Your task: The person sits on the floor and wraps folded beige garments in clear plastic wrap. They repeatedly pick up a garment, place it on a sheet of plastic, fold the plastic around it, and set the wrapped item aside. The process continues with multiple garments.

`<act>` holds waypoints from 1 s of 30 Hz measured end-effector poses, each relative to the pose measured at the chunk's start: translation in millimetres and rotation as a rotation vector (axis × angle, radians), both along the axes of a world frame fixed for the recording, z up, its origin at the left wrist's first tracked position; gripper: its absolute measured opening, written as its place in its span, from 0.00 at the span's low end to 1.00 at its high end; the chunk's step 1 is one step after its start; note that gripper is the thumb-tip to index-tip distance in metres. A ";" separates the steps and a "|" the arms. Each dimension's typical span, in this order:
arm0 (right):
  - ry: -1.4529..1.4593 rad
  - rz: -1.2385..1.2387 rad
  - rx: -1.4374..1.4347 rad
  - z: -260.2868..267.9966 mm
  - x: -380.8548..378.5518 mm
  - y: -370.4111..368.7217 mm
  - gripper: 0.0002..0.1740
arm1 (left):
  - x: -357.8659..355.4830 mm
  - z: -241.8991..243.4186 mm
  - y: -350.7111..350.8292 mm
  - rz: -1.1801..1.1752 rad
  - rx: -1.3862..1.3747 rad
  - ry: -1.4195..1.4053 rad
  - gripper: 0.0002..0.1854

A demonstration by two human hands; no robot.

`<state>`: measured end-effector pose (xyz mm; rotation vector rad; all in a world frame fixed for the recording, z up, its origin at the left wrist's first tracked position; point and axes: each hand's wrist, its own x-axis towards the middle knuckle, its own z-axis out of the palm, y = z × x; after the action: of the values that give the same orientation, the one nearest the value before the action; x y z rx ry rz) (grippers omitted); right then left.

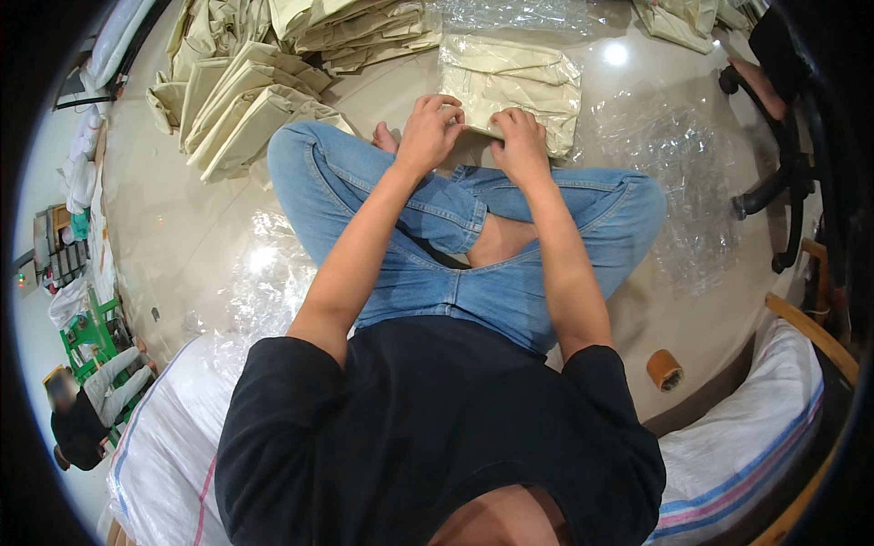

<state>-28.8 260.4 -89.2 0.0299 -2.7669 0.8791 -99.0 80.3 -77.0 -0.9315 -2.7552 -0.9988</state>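
A folded cream fabric piece in a clear plastic bag [512, 78] lies on the tiled floor beyond my crossed legs. My left hand [431, 130] pinches the near left corner of this bag between thumb and fingers. My right hand [520, 140] has its fingers curled on the bag's near edge, right of the middle. Part of that edge looks slightly raised between the two hands. The fingers hide what exactly they grip.
Folded cream fabric [239, 112] is piled at the front left. Empty clear bags [672, 164] lie to the right, others [263, 273] left. A tape roll [665, 370], a wheeled chair [785, 164] and woven sacks [744, 443] stand around. Another person [82, 416] sits far left.
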 end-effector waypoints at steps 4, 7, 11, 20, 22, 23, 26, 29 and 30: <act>-0.001 0.115 -0.133 45.9 9.7 8.7 0.09 | 12.9 62.6 -11.2 -0.080 -0.022 -0.137 0.09; 0.000 0.208 -0.197 70.3 32.2 2.0 0.07 | 16.9 96.1 -35.3 -0.195 -0.026 -0.391 0.10; -0.098 0.310 -0.231 63.1 65.2 -17.1 0.10 | 0.3 87.1 -50.2 -0.005 -0.137 -0.630 0.12; -0.122 0.280 -0.323 49.1 76.3 -22.8 0.13 | -28.3 26.8 -21.6 -0.601 -0.358 -0.465 0.14; -0.139 0.271 -0.328 46.1 77.3 -21.5 0.13 | -17.2 35.3 -17.6 -0.611 -0.544 -0.588 0.19; -0.148 0.268 -0.331 44.6 77.2 -21.0 0.14 | -14.7 40.4 -17.8 -0.614 -0.548 -0.583 0.19; -0.142 0.270 -0.363 43.9 77.0 -21.3 0.14 | -11.7 54.5 -22.2 -0.614 -0.565 -0.580 0.20; -0.126 0.288 -0.361 46.9 76.3 -22.4 0.15 | -18.1 59.6 -34.5 -0.625 -0.595 -0.581 0.18; -0.120 0.292 -0.362 46.6 76.0 -22.9 0.15 | -19.4 60.2 -37.4 -0.642 -0.599 -0.576 0.17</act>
<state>47.2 237.5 -42.7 0.3336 -2.7053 1.4899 -118.5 42.9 -16.8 -1.9831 -3.4040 -0.5130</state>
